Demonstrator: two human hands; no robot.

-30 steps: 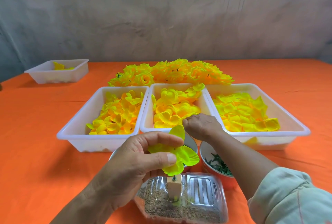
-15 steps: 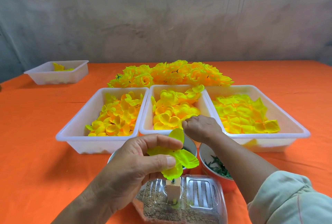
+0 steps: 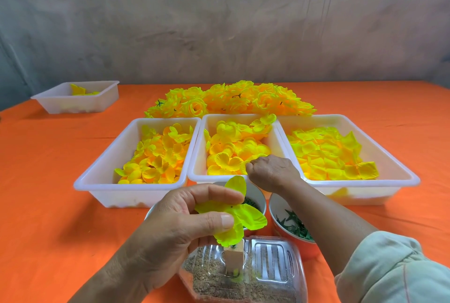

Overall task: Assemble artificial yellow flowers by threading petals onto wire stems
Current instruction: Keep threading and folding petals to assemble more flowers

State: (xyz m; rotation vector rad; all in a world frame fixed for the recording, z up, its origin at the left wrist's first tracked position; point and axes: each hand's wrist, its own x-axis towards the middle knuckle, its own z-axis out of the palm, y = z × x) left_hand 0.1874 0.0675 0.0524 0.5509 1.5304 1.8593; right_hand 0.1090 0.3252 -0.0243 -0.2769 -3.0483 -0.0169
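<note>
My left hand [image 3: 185, 225] pinches a yellow-green petal piece [image 3: 236, 217] between thumb and fingers, just above a small wooden block [image 3: 233, 257] in a clear plastic box [image 3: 275, 268]. No wire stem shows. My right hand [image 3: 271, 172] reaches over the near rim of the middle white tray [image 3: 197, 156], fingers curled onto the yellow petals [image 3: 233, 152] there; whether it has hold of one I cannot tell. Trays of petals stand on the left [image 3: 102, 169] and right [image 3: 394, 169].
A heap of finished yellow flowers [image 3: 231, 98] lies behind the trays on the orange table [image 3: 48, 181]. Two bowls hold dark green parts, one [image 3: 258, 195] behind the petal piece and one [image 3: 277, 215] under my right forearm. A small tray [image 3: 80, 98] sits far left.
My right hand has moved forward from the tray's near rim into the petals. My left hand with the petal piece has barely moved.
</note>
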